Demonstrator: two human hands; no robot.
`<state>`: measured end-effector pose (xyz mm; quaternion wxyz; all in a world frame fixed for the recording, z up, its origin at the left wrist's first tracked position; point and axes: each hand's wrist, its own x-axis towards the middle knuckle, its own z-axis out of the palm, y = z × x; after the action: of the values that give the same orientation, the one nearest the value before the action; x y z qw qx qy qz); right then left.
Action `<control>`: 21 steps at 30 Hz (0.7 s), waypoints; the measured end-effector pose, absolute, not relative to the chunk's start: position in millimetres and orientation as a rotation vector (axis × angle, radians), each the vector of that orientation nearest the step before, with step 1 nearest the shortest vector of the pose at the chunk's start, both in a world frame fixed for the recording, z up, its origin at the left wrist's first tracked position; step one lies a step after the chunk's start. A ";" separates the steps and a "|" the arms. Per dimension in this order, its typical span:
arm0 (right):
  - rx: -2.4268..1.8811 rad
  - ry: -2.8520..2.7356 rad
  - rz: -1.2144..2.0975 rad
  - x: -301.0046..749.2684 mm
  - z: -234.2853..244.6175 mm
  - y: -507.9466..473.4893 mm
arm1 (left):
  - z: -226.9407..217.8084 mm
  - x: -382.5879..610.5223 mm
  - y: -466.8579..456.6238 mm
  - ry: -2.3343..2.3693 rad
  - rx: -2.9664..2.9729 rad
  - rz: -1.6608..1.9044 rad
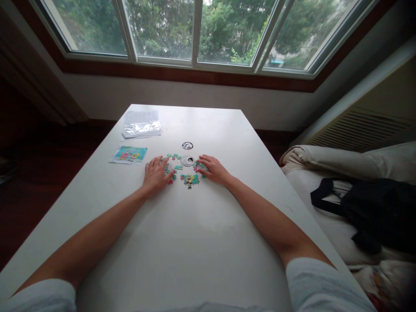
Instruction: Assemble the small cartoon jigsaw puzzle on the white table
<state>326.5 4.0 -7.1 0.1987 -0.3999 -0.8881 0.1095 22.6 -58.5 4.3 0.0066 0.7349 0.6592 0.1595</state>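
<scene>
Between my hands lies a small partly joined jigsaw puzzle section [190,179] with a yellow cartoon figure on it. Loose green and pink puzzle pieces [174,156] are scattered in a rough ring around it. My left hand [156,177] rests with fingers spread on the table at the left pieces, covering some of them. On the other side my right hand [212,169] lies with its fingers apart over the right pieces. A round silvery tin [187,160] stands just behind the puzzle, and a round lid-like disc [187,146] lies farther back.
A picture card [130,154] with the cartoon scene lies left of my left hand. Behind it are clear plastic bags and papers [142,124]. The white table [182,242] narrows toward the window. At right, a pale sofa [305,190] holds a black bag [380,212].
</scene>
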 end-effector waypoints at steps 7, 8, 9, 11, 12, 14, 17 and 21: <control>-1.382 -2.329 0.195 328.3 -12.1 10.3 | -5.8 21.8 -50.7 1.906 2.375 0.444; -1.406 -2.320 0.187 328.3 -12.3 10.4 | -6.9 20.2 -48.5 1.849 2.407 0.470; -1.435 -2.306 0.183 328.3 -12.5 10.2 | -7.7 18.3 -46.1 1.795 2.435 0.488; -1.508 -2.277 0.183 328.2 -12.8 9.3 | -8.3 14.1 -40.9 1.719 2.470 0.480; -1.538 -2.274 0.188 328.2 -13.0 8.9 | -8.2 12.1 -38.3 1.701 2.477 0.459; -1.551 -2.307 0.211 328.3 -13.5 8.2 | -7.7 8.7 -33.2 1.682 2.484 0.406; -1.466 -2.399 0.266 329.4 -14.3 8.4 | -7.4 5.4 -25.9 1.650 2.505 0.360; -1.340 -2.522 0.300 332.4 -12.6 8.8 | -6.7 4.8 -16.4 1.593 2.553 0.352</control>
<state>332.4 8.8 -12.6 0.1347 -0.4624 -0.8703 0.1036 4.8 -16.4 -6.7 0.0559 0.8414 0.5249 0.1159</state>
